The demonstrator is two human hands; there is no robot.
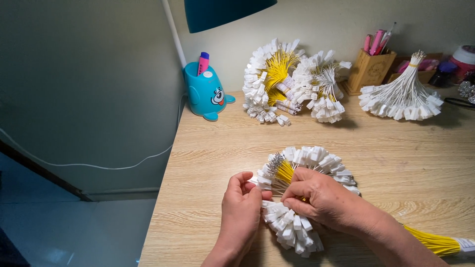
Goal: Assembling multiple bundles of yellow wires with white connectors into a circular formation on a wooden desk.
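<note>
A fanned bundle of yellow wires with white plastic connectors (316, 160) lies on the wooden desk (396, 153) in front of me. My right hand (324, 198) rests on its middle, fingers curled around the yellow wires. My left hand (241, 207) pinches one white connector at the bundle's left edge. A silver metal tie (275, 161) binds the wires near the top. More yellow wires (435, 242) trail out under my right forearm.
At the back of the desk stand a yellow-wire bundle (269, 79), a white-wire bundle (324, 89) and a third white one (403, 96). A teal penguin-shaped pen holder (205, 91), a wooden pen cup (370, 69) and a teal lamp shade (222, 12) are nearby. The desk's left edge drops to the floor.
</note>
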